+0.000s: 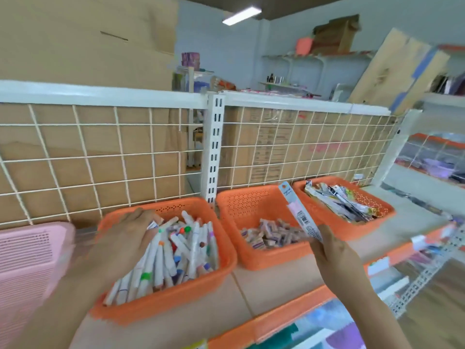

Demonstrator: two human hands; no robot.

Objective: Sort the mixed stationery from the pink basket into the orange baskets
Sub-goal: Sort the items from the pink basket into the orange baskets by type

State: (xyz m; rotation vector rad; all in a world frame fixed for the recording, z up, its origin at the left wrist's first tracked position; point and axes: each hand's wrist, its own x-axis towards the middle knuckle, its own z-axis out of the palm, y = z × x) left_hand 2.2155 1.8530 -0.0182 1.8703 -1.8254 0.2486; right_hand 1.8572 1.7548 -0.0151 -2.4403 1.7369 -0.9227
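Right hand (332, 250) pinches a long flat pink-and-white barcoded packet (299, 212), tilted above the middle orange plastic basket (251, 202). Left hand (123, 238) curls over white markers (176, 253) in the left orange plastic basket (163, 303); whether it grips one is unclear. A pink plastic basket (25, 253) sits at the shelf's (276, 285) left edge.

Three orange baskets (163, 299), one pink basket (25, 250).
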